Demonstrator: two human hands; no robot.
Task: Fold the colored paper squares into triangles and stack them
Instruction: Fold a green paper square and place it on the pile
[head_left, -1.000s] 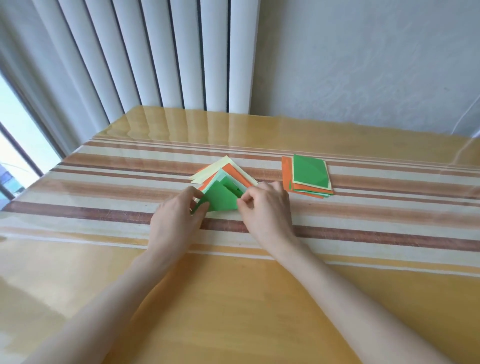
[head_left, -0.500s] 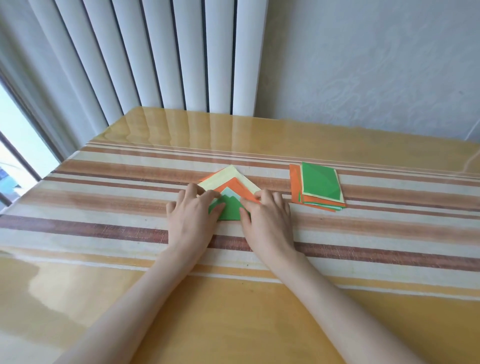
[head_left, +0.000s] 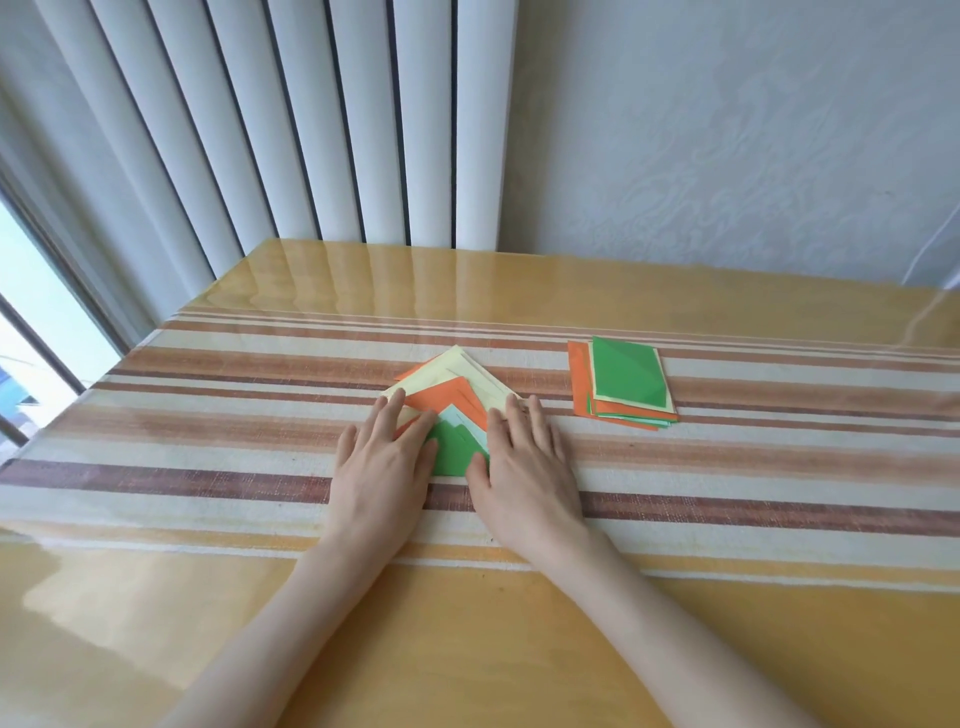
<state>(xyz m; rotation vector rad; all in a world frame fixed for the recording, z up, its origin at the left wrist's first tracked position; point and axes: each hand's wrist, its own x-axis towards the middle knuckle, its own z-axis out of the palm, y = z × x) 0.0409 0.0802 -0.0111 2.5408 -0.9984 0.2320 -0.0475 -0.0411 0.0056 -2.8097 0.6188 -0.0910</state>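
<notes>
Your left hand (head_left: 382, 460) and right hand (head_left: 524, 460) lie flat, fingers straight, on the triangle stack (head_left: 457, 376). Lift unevenly — the green triangle (head_left: 453, 453) may slip askew.

Reads as a home, probably a living or dining room. Wooden table (head_left: 467, 649) with a striped woven cloth (head_left: 208, 467) under a glossy clear cover. Behind the table's far edge: white vertical blinds (head_left: 311, 130) and a wall (head_left: 727, 130) in pale embossed wallpaper. Left of the table: dark-framed window (head_left: 31, 322), daylight outside.
</notes>
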